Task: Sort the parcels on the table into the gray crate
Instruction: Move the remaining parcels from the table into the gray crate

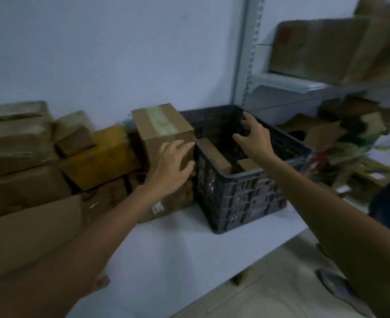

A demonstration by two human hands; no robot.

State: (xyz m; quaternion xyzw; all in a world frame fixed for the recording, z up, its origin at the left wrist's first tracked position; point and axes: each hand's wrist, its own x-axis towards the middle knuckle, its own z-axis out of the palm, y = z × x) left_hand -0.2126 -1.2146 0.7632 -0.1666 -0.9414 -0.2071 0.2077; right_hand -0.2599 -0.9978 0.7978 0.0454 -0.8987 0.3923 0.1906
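Observation:
A dark gray slatted crate (242,198) stands on the white table (178,249) at centre right. Two brown parcels lie inside it, one (212,154) along the left wall and another (246,164) near the front. A tall cardboard parcel with a green tape strip (162,125) stands just left of the crate on another box. My left hand (171,168) rests flat against its front face with the fingers spread. My right hand (253,136) hovers open above the crate's inside, holding nothing.
Several cardboard parcels are piled at the left, among them a yellow box (102,157) and a large flat carton (29,237) at the front. A metal shelf (288,83) at the right holds a big carton (322,49), with clutter of boxes (340,138) below.

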